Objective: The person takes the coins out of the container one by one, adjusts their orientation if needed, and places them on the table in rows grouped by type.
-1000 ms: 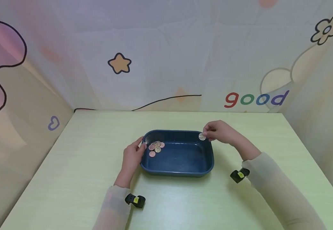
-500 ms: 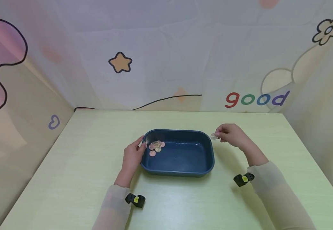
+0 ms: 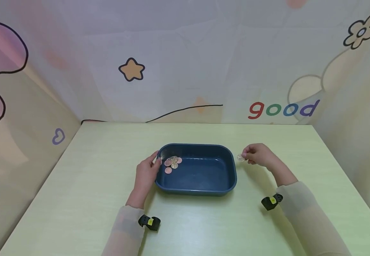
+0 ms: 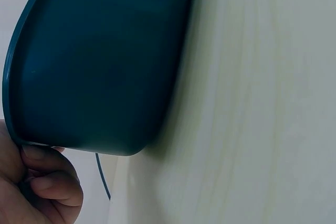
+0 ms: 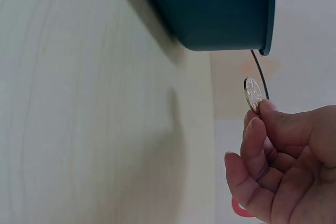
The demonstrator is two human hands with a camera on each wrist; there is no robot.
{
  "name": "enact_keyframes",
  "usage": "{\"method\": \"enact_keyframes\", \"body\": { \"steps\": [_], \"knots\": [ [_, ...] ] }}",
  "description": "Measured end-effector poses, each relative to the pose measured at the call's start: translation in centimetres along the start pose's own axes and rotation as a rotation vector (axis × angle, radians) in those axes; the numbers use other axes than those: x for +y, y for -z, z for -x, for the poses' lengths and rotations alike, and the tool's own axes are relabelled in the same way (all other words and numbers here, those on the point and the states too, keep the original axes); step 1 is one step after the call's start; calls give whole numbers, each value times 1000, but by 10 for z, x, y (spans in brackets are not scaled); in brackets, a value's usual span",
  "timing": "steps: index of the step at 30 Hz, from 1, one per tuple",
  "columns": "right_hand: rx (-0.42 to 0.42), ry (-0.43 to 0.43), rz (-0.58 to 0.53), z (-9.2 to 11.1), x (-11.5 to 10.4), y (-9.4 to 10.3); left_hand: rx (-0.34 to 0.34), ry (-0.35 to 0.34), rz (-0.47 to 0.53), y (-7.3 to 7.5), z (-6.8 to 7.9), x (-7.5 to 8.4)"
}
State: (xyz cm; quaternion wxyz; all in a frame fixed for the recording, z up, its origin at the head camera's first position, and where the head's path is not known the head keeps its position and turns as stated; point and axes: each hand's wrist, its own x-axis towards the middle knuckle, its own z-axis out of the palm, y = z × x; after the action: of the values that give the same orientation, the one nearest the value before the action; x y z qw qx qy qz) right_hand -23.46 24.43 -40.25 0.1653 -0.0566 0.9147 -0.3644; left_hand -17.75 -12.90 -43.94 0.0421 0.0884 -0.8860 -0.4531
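Note:
A dark blue rectangular basin [image 3: 201,174] with rounded corners stands on the table. Several coins [image 3: 174,165], some coppery and some gold-toned, lie in its left end. My left hand [image 3: 145,176] grips the basin's left wall, the thumb over the rim; in the left wrist view its fingers [image 4: 58,182] curl below the rim. Just outside the basin's right side, my right hand [image 3: 259,155] pinches a shiny coin [image 3: 240,157] between thumb and fingertips. The right wrist view shows that coin [image 5: 253,95] held up on edge, apart from the basin.
The pale wood-grain table [image 3: 86,185] spreads around the basin. A printed cloth backdrop [image 3: 188,64] rises behind its far edge and at both sides. Each wrist carries a small black camera [image 3: 150,222].
My right hand has moved right, from over the basin's right rim to outside it, and a little nearer, still pinching the coin. The left hand and basin have stayed in place.

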Motion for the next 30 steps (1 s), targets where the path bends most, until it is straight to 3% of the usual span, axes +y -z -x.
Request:
{"method": "enact_keyframes", "body": {
  "steps": [30],
  "knots": [
    [-91,-100,81,-22,23,-7,-4,-6,-28,-1,-1,-1]
  ]
}}
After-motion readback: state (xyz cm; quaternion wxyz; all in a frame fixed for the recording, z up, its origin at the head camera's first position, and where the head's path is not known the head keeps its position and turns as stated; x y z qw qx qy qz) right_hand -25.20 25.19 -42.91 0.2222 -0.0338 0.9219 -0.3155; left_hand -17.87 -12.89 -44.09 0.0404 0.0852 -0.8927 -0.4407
